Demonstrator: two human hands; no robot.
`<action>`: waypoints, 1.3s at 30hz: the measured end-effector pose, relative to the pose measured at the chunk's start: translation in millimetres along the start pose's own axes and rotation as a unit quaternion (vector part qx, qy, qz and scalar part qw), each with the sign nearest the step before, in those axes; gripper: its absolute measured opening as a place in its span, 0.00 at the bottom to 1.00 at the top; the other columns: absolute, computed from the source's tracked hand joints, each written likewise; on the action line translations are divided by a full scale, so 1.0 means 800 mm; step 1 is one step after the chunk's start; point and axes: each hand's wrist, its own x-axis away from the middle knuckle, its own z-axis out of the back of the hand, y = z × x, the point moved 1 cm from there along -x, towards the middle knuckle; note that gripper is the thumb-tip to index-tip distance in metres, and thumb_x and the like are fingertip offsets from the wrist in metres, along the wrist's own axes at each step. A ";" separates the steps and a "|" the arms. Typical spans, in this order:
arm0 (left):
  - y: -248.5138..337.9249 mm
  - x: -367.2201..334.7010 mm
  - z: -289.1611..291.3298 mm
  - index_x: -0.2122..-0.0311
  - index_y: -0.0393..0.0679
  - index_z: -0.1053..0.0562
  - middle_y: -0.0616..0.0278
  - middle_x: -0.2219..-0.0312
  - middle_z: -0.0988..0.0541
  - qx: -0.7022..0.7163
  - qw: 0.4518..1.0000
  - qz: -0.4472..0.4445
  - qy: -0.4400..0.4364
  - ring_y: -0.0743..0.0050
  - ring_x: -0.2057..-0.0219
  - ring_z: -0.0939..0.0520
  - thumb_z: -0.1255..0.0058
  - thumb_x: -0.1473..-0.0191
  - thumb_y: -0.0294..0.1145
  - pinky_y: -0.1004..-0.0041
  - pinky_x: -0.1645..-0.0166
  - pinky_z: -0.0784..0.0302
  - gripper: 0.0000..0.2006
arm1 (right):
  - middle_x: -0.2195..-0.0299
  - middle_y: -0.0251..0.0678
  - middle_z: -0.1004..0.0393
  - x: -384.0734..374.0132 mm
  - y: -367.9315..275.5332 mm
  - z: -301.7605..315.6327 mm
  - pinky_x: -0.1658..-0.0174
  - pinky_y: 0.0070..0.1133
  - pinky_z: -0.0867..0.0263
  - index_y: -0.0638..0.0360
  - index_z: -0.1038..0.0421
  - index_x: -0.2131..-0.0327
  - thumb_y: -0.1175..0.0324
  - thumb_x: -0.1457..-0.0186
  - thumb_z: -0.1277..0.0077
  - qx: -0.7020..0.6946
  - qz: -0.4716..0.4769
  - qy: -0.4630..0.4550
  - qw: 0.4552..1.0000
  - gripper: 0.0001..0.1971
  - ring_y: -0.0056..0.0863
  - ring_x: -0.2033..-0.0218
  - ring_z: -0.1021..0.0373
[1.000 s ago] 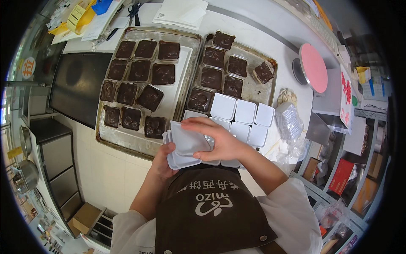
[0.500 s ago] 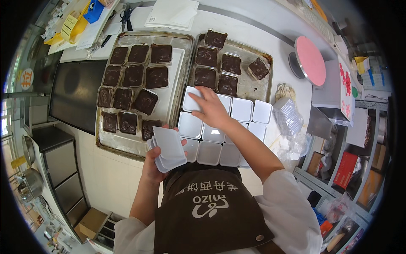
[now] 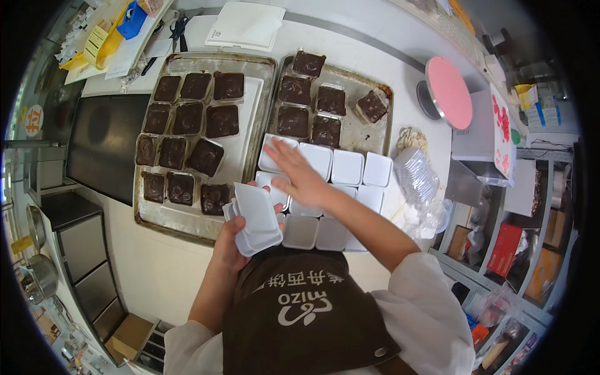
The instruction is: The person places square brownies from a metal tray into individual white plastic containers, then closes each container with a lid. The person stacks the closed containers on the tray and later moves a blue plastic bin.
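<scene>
My left hand (image 3: 232,240) grips a small stack of whitish translucent square lids (image 3: 257,215) near the front edge of the table. Over the lidded boxes, my right hand (image 3: 297,172) is stretched out with its fingers extended, the fingertips at a white-lidded box (image 3: 270,156) in the far left of the group. I cannot tell whether they press on it. Several more boxes with white lids (image 3: 347,167) stand in rows beside it. Behind them, uncovered chocolate-topped cakes (image 3: 293,120) in clear square boxes sit on the right metal tray (image 3: 373,134).
At left, another metal tray (image 3: 240,172) carries several chocolate-topped cakes (image 3: 187,119). A pink round turntable (image 3: 449,92) stands at the right, near a bag of stacked clear containers (image 3: 416,174). White flat boards (image 3: 247,25) lie at the back. Drawers (image 3: 84,250) stand left of the table.
My right hand has straightened its fingers and shifted slightly down over the far-left lidded box. My left hand still holds the lids. The whole view has shifted a little.
</scene>
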 end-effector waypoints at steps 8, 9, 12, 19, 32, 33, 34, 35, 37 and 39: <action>-0.011 -0.017 -0.010 0.30 0.43 0.43 0.48 0.38 0.31 -0.018 0.999 0.038 -0.007 0.48 0.38 0.25 0.37 0.48 0.52 0.46 0.38 0.21 0.45 | 0.28 0.48 0.44 0.053 -0.092 0.065 0.29 0.39 0.45 0.55 0.44 0.28 0.61 0.54 0.28 -0.162 0.090 -0.015 0.982 0.51 0.49 0.28 0.46; -0.013 -0.019 -0.013 0.30 0.43 0.43 0.48 0.38 0.31 -0.016 1.000 0.027 0.001 0.49 0.38 0.25 0.37 0.48 0.53 0.46 0.39 0.21 0.46 | 0.29 0.49 0.43 0.057 -0.088 0.067 0.29 0.39 0.45 0.55 0.43 0.29 0.62 0.54 0.28 -0.172 0.089 0.002 0.981 0.50 0.49 0.28 0.46; -0.018 -0.027 -0.023 0.30 0.44 0.43 0.47 0.36 0.33 -0.019 1.000 0.008 0.019 0.43 0.37 0.27 0.36 0.50 0.55 0.42 0.40 0.22 0.48 | 0.29 0.50 0.43 0.064 -0.050 0.081 0.29 0.40 0.45 0.53 0.42 0.29 0.63 0.54 0.29 -0.125 0.066 0.070 0.987 0.49 0.50 0.29 0.45; -0.019 -0.025 -0.032 0.29 0.46 0.44 0.47 0.32 0.39 -0.068 0.997 0.014 0.034 0.37 0.36 0.30 0.35 0.52 0.60 0.39 0.42 0.22 0.51 | 0.27 0.47 0.47 0.026 0.129 0.127 0.28 0.40 0.48 0.59 0.39 0.31 0.59 0.48 0.33 0.186 -0.008 0.085 0.979 0.42 0.51 0.31 0.44; -0.022 -0.025 -0.038 0.29 0.46 0.44 0.47 0.33 0.38 -0.078 0.995 0.018 0.055 0.41 0.36 0.29 0.33 0.54 0.60 0.42 0.41 0.21 0.53 | 0.24 0.47 0.55 0.021 0.176 0.104 0.23 0.38 0.59 0.57 0.43 0.29 0.48 0.37 0.44 0.246 0.011 0.034 0.969 0.39 0.42 0.23 0.58; -0.022 -0.026 -0.039 0.29 0.46 0.44 0.48 0.33 0.38 -0.079 0.995 0.019 0.052 0.41 0.36 0.28 0.33 0.54 0.60 0.42 0.41 0.21 0.53 | 0.25 0.47 0.54 0.021 0.176 0.106 0.23 0.38 0.59 0.58 0.43 0.29 0.47 0.37 0.45 0.243 0.011 0.032 0.969 0.39 0.42 0.23 0.58; -0.022 -0.026 -0.040 0.29 0.46 0.44 0.48 0.33 0.38 -0.080 0.995 0.018 0.053 0.41 0.36 0.28 0.33 0.54 0.60 0.42 0.41 0.21 0.53 | 0.25 0.47 0.53 0.021 0.176 0.107 0.23 0.38 0.58 0.58 0.43 0.30 0.47 0.37 0.44 0.234 0.013 0.035 0.972 0.40 0.43 0.24 0.56; -0.022 -0.026 -0.041 0.29 0.46 0.45 0.48 0.33 0.38 -0.081 0.995 0.019 0.052 0.42 0.36 0.28 0.33 0.54 0.60 0.42 0.41 0.21 0.53 | 0.25 0.48 0.52 0.021 0.176 0.109 0.23 0.38 0.57 0.59 0.43 0.30 0.47 0.38 0.44 0.226 0.016 0.038 0.973 0.40 0.44 0.24 0.55; -0.022 -0.027 -0.042 0.28 0.47 0.45 0.48 0.33 0.38 -0.083 0.995 0.021 0.054 0.42 0.36 0.28 0.33 0.54 0.60 0.43 0.41 0.21 0.53 | 0.26 0.49 0.49 0.020 0.178 0.115 0.24 0.38 0.54 0.60 0.42 0.30 0.46 0.38 0.43 0.217 0.021 0.038 0.975 0.41 0.46 0.25 0.52; -0.021 -0.026 -0.042 0.28 0.47 0.45 0.49 0.33 0.38 -0.085 0.994 0.026 0.058 0.42 0.36 0.28 0.33 0.54 0.61 0.43 0.41 0.21 0.53 | 0.27 0.50 0.47 0.019 0.180 0.120 0.25 0.38 0.52 0.61 0.41 0.31 0.46 0.39 0.42 0.213 0.025 0.035 0.976 0.41 0.47 0.26 0.50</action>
